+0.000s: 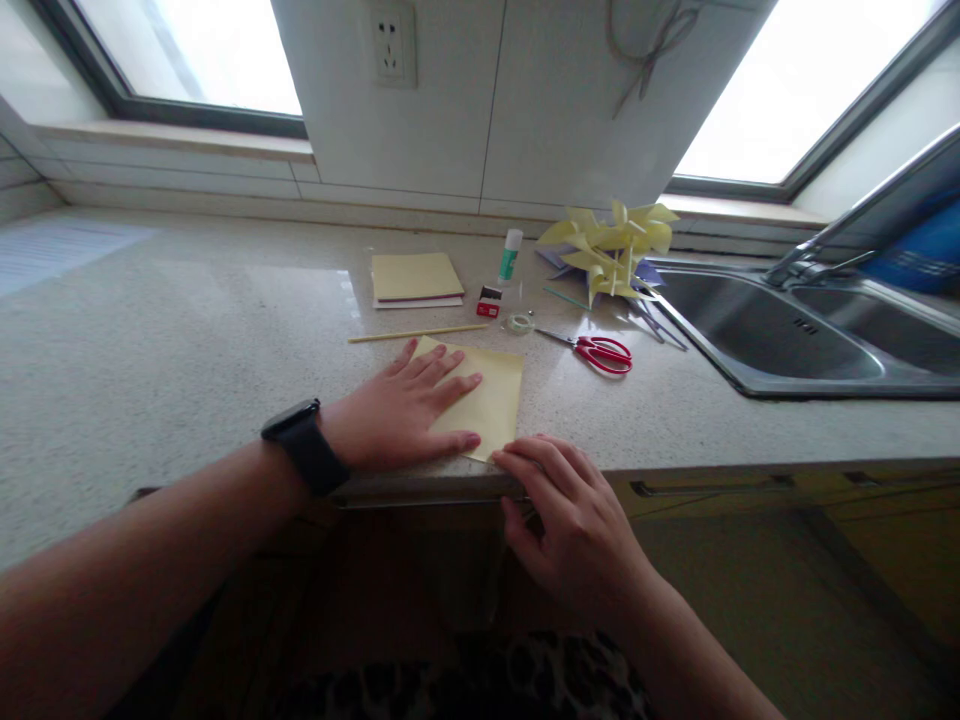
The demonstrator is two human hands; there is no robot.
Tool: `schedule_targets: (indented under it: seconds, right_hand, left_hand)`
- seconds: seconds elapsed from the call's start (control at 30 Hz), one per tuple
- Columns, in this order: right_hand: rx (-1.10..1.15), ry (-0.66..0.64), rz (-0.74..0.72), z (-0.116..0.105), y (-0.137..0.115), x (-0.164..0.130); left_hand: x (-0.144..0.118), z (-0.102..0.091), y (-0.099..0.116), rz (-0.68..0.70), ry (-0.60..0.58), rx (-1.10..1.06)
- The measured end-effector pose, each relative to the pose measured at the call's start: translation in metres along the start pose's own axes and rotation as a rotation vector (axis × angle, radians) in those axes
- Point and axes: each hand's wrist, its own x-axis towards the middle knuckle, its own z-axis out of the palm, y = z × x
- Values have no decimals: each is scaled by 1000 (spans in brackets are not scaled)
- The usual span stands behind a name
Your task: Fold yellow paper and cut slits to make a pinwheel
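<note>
Nearest the camera, the right hand (570, 520) rested at the front edge of the bench (187, 340), its curled fingertips touching the near corner of a yellow paper square (491, 400) without gripping it. Beside it the left hand (397, 415), a black watch (304, 445) on its wrist, lay flat and open, pressing the sheet down. Red-handled scissors (600, 352), a wooden stick (416, 333) and yellow paper pinwheels (611, 245) sat farther back.

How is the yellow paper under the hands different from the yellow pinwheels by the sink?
The yellow paper lies flat near the counter's front edge; the pinwheels are folded, pointy and piled up at the back. The left hand presses the paper and the right hand touches its corner; nobody touches the pinwheels. Both are pale yellow.
</note>
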Motion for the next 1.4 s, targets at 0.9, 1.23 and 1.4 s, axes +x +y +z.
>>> schedule_targets:
  seconds: [0.9, 1.23, 1.4]
  right_hand:
    - [-76, 69, -76, 3, 8, 3]
    - [-178, -105, 0, 1, 4, 13]
    - [-194, -201, 46, -2, 1, 19]
  left_hand:
    - [0, -1, 1, 3, 14, -4]
    - [0, 2, 1, 10, 44, 3]
    - [0, 5, 0, 18, 60, 31]
